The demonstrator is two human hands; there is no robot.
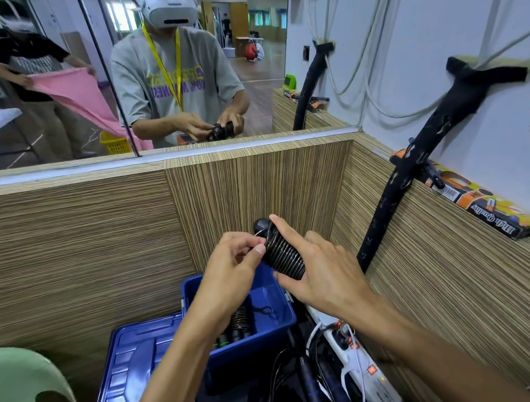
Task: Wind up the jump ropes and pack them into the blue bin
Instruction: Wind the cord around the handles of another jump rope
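Note:
A black jump rope [280,255] is wound in tight coils round its handles, held above the blue bin [282,319]. My right hand [319,268] grips the coiled bundle from the right, index finger stretched along its top. My left hand [233,264] pinches the thin rope end against the coils at the bundle's upper left. Inside the bin lies another wound rope [241,320] with a small loop [265,310] beside it.
The bin's blue lid [134,367] lies on the floor to the left. A white power strip [364,364] with cables runs at the right. A pale green chair [25,388] stands at lower left. Wood-grain walls enclose the corner, with a mirror above.

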